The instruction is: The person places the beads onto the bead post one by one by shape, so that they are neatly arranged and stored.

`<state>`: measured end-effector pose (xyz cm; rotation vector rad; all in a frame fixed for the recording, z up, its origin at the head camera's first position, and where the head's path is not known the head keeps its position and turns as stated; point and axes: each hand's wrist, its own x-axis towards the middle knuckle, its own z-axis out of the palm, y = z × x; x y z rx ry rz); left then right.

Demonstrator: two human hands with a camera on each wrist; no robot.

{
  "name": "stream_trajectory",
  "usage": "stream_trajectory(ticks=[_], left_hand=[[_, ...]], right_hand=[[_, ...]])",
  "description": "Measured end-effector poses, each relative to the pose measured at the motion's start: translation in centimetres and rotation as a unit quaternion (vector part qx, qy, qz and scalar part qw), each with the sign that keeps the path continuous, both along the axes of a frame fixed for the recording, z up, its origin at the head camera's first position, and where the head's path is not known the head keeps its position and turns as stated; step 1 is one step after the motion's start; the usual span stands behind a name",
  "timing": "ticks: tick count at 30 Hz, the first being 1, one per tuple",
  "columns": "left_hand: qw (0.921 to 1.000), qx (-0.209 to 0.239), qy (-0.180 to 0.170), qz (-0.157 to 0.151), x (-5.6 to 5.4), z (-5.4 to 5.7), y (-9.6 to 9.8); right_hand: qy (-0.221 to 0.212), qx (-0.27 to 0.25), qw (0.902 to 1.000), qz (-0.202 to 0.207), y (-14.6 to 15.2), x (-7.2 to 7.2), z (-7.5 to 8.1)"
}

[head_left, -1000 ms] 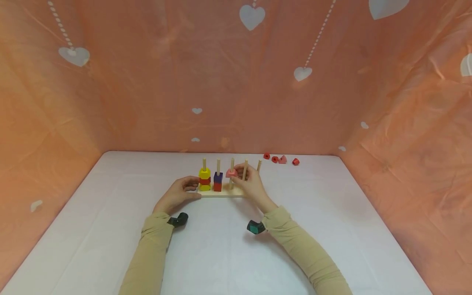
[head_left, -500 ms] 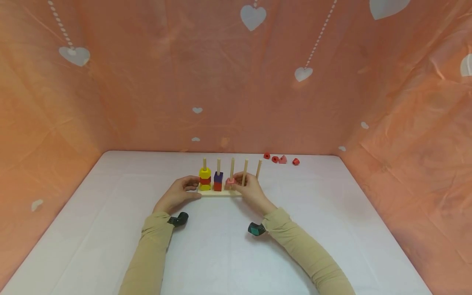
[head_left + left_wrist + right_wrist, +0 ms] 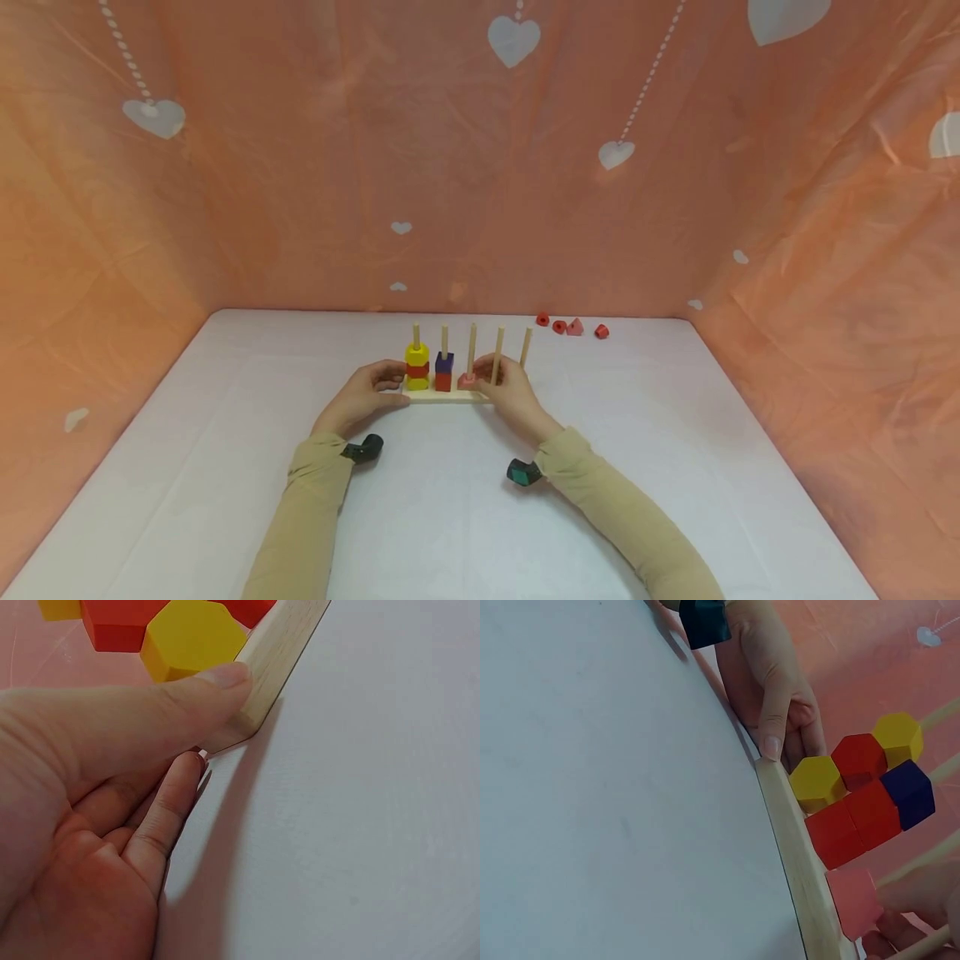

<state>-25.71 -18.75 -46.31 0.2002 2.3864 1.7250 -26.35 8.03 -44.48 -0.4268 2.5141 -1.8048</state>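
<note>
Across from me the person's left arm and right arm reach forward in creased tan fabric sleeves, angling in toward each other, the gathered cuffs ending near the wrists. I see the bare left hand turned palm inward, its straight thumb on the near side, the lightly bent fingers on the far side. The bare right hand leans in opposite, its thumb and fingertips drawn together in a pinch, some fingers partly hidden
</note>
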Motion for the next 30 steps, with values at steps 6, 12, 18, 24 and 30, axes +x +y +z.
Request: stream_trajectory(ticks=[6,12,18,24,30], left_hand=[[0.9999,-0.011,0.011,-0.003,-0.1,0.1,0.0],[0.9999,-0.007,0.009,-0.003,0.0,0.1,0.0],[0.9998,0.012,-0.015,0.003,0.3,0.0,-0.1],[0.9997,0.014,-0.017,0.005,0.4,0.0,-0.1],[0.9997,0.017,-0.018,0.007,0.3,0.0,0.0]], right_hand=[[0.038,0.0,0.9991,0.018,1.3,0.8,0.5],[0.067,-0.016,0.996,0.058,3.2,2.1,1.1],[0.064,-0.028,0.9961,0.055,5.3,3.3,1.8],[0.1,-0.045,0.9939,0.014,7.9,3.5,3.0],[0.13,-0.067,0.9883,-0.043,10.8,2.0,4.5]])
